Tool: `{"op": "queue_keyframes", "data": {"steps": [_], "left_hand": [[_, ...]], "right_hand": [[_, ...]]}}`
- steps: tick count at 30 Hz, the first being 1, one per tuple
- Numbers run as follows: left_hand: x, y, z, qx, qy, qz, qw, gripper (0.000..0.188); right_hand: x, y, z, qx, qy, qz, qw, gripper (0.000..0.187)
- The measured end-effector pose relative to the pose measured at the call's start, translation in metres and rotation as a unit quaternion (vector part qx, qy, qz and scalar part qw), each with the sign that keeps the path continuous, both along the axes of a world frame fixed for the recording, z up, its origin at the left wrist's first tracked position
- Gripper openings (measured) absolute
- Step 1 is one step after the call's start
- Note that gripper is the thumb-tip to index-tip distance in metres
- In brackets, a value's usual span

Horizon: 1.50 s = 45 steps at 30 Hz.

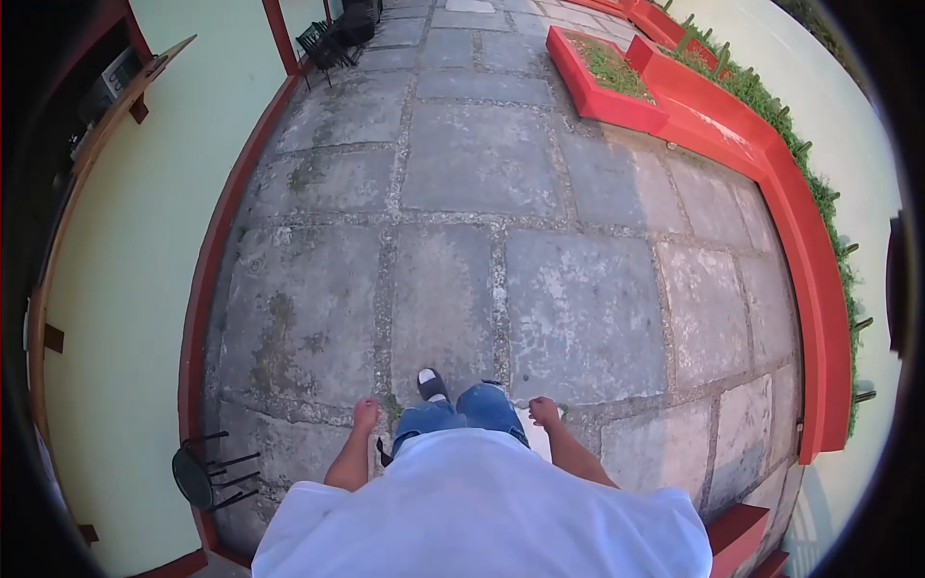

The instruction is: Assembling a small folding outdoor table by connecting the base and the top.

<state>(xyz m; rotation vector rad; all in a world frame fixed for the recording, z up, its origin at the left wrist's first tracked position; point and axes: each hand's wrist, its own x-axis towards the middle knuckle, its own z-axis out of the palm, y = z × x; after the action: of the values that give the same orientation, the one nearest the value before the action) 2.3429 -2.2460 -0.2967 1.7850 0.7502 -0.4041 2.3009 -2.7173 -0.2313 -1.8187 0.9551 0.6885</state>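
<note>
My left hand [366,414] hangs beside my left thigh, its fingers curled closed, with nothing visible in it. On the other side, my right hand [544,412] is also curled in a loose fist near my right thigh. No held thing shows there either. A pale white patch [536,438] lies between the right forearm and my leg; I cannot make out what it is. Below me are blue denim shorts [429,417] and one foot in a dark sandal [431,384] with a white sock.
Grey stone paving [462,154] stretches ahead. A pale wall [135,289] with a wooden counter ledge [87,159] runs along the left. Near it stand a dark round stool [196,478] and, farther off, a black chair [328,46]. Red planters [607,82] with greenery border the right.
</note>
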Motion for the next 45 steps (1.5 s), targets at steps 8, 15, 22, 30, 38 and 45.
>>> {"op": "queue_keyframes", "data": {"steps": [8, 15, 22, 30, 38, 45], "left_hand": [[0.410, -0.149, 0.151, -0.113, -0.208, -0.153, 0.959, 0.025], [0.452, -0.127, 0.069, 0.009, -0.045, -0.240, 0.970, 0.023], [0.513, -0.147, 0.139, -0.126, -0.015, 0.063, 0.990, 0.025], [0.781, -0.323, 0.236, 0.019, -0.524, -0.397, 0.753, 0.044], [1.030, -0.367, 0.184, -0.264, 0.172, -0.195, 0.929, 0.081], [1.220, -0.473, 0.306, -0.511, 0.156, -0.098, 0.839, 0.061]], "right_hand": [[0.083, -0.052, -0.035, 0.014, 0.034, -0.090, 0.995, 0.019], [0.268, -0.066, -0.028, 0.091, 0.100, -0.195, 0.971, 0.031], [0.558, -0.059, 0.007, 0.077, -0.107, -0.042, 0.990, 0.036], [0.821, 0.051, 0.055, 0.650, -0.142, -0.190, 0.722, 0.060], [1.044, -0.023, 0.298, 0.258, -0.522, -0.164, 0.796, 0.061], [1.197, -0.109, 0.156, -0.002, -0.403, 0.027, 0.915, 0.059]]}}
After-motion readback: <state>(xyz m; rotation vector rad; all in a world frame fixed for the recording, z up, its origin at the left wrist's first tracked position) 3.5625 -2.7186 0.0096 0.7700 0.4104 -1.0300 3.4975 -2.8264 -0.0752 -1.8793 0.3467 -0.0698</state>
